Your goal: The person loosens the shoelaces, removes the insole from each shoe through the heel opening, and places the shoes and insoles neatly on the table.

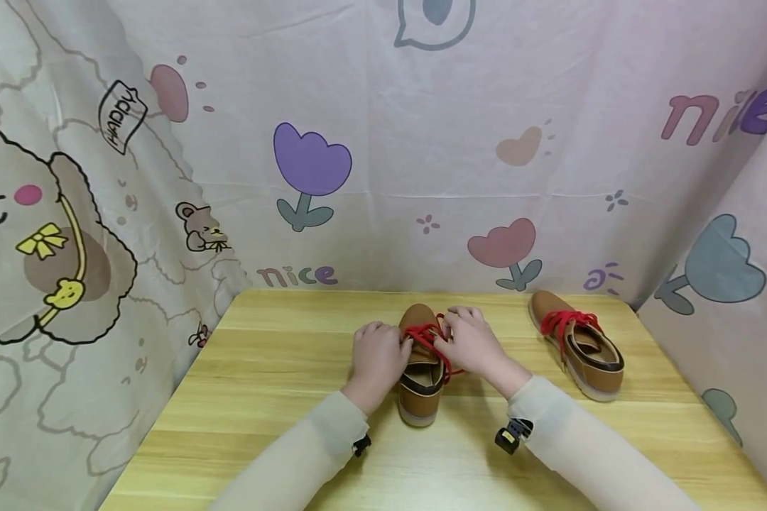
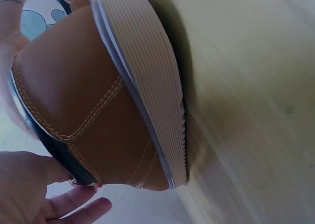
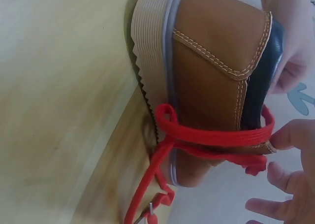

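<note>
A brown leather shoe (image 1: pixel 420 406) stands on the table, toe pointing away from me, with red shoelaces (image 1: pixel 424 332) across its front. From the left, my left hand (image 1: pixel 377 360) pinches the edge of the shoe's lace flap; in the left wrist view its thumb lies against the dark collar (image 2: pixel 55 147). My right hand (image 1: pixel 476 345) is at the opposite flap, thumb and forefinger pinching at the red lace there. A loose loop of lace (image 3: pixel 211 135) hangs down the shoe's right side in the right wrist view. The exact contact of the fingertips is partly hidden.
A second brown shoe (image 1: pixel 601 376) with red laces tied in a bow stands on the right of the wooden table (image 1: pixel 281 355). A printed curtain (image 1: pixel 383 177) hangs behind the table and along both sides.
</note>
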Motion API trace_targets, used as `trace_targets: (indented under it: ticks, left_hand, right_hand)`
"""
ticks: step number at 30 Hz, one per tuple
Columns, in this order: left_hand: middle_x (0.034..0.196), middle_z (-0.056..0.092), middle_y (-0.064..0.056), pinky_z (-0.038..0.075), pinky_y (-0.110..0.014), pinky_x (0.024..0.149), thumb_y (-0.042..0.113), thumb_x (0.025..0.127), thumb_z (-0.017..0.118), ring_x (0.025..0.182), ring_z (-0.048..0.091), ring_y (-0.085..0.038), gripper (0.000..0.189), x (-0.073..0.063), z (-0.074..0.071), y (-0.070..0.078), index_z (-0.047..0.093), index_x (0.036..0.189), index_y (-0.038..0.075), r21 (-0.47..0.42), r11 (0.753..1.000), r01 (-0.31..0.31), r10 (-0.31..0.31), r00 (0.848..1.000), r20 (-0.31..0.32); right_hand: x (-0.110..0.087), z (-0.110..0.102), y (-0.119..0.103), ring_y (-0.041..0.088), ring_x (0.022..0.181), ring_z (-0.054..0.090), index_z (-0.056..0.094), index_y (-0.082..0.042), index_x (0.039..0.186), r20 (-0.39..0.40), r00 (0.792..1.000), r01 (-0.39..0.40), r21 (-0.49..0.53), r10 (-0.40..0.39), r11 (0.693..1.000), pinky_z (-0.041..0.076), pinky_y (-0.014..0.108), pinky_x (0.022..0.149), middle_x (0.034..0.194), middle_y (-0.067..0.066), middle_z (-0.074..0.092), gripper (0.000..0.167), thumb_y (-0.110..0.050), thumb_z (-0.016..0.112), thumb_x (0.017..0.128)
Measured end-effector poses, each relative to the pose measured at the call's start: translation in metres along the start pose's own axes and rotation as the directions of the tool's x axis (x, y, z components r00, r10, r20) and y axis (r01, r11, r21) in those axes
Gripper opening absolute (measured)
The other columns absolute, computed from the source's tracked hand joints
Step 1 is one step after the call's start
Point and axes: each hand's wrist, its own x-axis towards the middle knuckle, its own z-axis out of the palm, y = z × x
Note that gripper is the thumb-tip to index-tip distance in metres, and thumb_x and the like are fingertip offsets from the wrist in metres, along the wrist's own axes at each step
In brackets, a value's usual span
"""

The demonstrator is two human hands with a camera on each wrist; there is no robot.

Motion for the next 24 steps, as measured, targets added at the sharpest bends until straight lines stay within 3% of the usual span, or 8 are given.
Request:
trace_targets:
  ticks: [10,17,24]
  left_hand:
    - [0.088,0.074,0.0,0.044,-0.043,0.101,0.034,0.093,0.068,0.101,0.064,-0.024,0.022,0.01,0.005,0.004,0.075,0.085,0.014,0.095,0.994,-0.049,0.057,0.995,-0.083]
    - [0.092,0.075,-0.002,0.043,-0.042,0.102,0.031,0.095,0.063,0.104,0.064,-0.024,0.023,0.014,0.006,-0.005,0.075,0.09,0.012,0.123,0.992,-0.015,0.022,0.998,-0.062]
    - [0.098,0.075,-0.003,0.04,-0.043,0.108,0.027,0.097,0.06,0.111,0.063,-0.024,0.024,0.014,0.001,-0.014,0.076,0.092,0.011,0.097,0.995,0.01,-0.01,1.0,-0.003]
  right_hand:
    - [0.008,0.006,-0.005,0.042,0.127,0.045,0.05,-0.018,0.063,-0.047,0.997,0.062,-0.104,-0.068,0.993,0.043,0.061,0.097,0.131,0.02,0.06,0.027,-0.021,0.067,0.084]
    - [0.009,0.005,-0.001,0.041,0.129,0.043,0.056,-0.017,0.068,-0.044,0.999,0.014,-0.17,-0.021,0.985,0.044,0.058,0.096,0.135,0.019,0.058,0.022,-0.022,0.068,0.085]
    - [0.009,0.004,0.003,0.04,0.132,0.04,0.058,-0.017,0.071,-0.018,0.999,-0.048,-0.166,0.046,0.985,0.043,0.057,0.096,0.139,0.017,0.055,0.019,-0.024,0.067,0.087]
